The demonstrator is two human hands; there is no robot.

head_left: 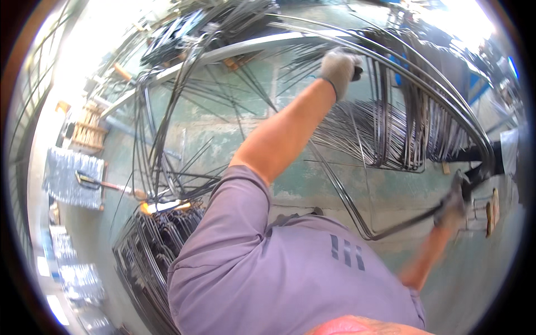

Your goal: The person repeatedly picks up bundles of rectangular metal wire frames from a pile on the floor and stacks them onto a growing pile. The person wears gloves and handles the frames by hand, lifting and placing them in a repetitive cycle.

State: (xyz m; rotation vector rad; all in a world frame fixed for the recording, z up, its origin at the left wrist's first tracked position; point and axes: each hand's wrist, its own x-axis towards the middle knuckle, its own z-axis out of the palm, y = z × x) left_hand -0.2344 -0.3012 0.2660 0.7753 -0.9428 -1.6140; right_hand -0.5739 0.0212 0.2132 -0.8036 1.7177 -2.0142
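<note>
My left hand [339, 68], in a grey glove with dark fingertips, is stretched out ahead with its fingers curled. Long bent metal rods [421, 81] pass right beside it; whether it grips one is hidden. At the right, my gloved right hand [455, 204], smeared by motion, is closed round a bundle of dark bent metal rods [405, 226]. That bundle bends near my chest and slants away up to the left. Several U-shaped rods [382, 120] hang in a dense row between and beyond my hands.
A grey metal beam [231, 50] crosses ahead, with rods piled behind it. More bent rods hang at the left [162, 125] and lie stacked beside me [148, 240]. Silvery bundles [72, 176] and a wooden pallet [88, 129] stand farther left. The floor [290, 178] is green.
</note>
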